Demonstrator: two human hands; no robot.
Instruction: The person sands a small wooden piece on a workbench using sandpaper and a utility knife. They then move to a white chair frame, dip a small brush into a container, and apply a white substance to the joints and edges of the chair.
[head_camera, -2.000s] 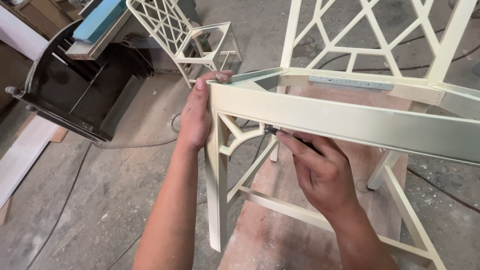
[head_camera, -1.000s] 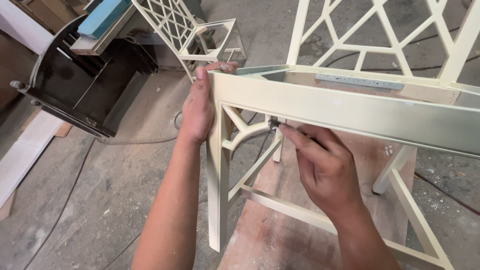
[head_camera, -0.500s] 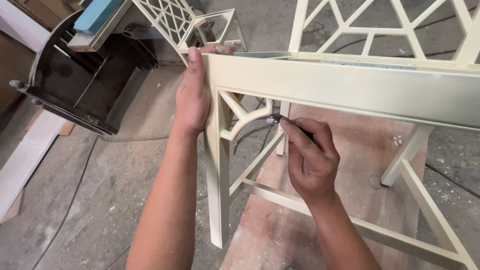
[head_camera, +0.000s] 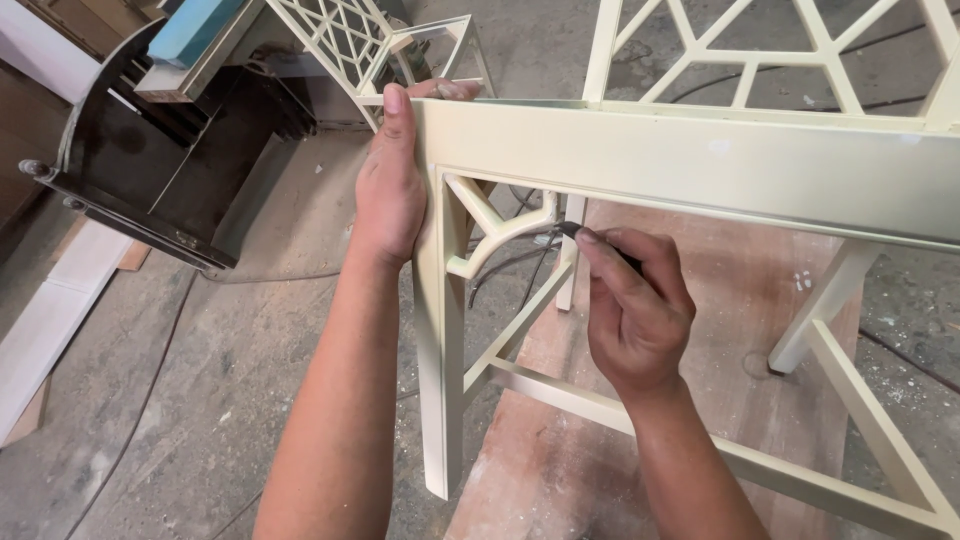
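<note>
The left hand (head_camera: 390, 185) wraps the front corner of a cream-painted chair frame (head_camera: 700, 165), fingers folded over the top of the seat rail and the palm pressed against the head of the front leg (head_camera: 440, 330). The right hand (head_camera: 635, 310) sits just under the rail, fingers pinched together on a small dark tool (head_camera: 575, 232) whose tip points at the curved corner bracket (head_camera: 495, 235); what kind of tool it is I cannot tell. By my reading, the step in hand is fine touch-up or marking at the joint where bracket meets rail, and the next move calls for a steady brace from the left hand while the tip works along that seam.

The chair stands on a reddish wooden board (head_camera: 700, 330) laid over a dusty concrete floor (head_camera: 200, 400). I count 1 chair being worked on, 1 more cream lattice frame (head_camera: 350, 40) behind it near the board's far left corner, 1 dark lacquered cabinet piece (head_camera: 150, 170) lying to the left, and 1 blue block (head_camera: 190, 30) on top of it. 2 hands, 1 tool.
</note>
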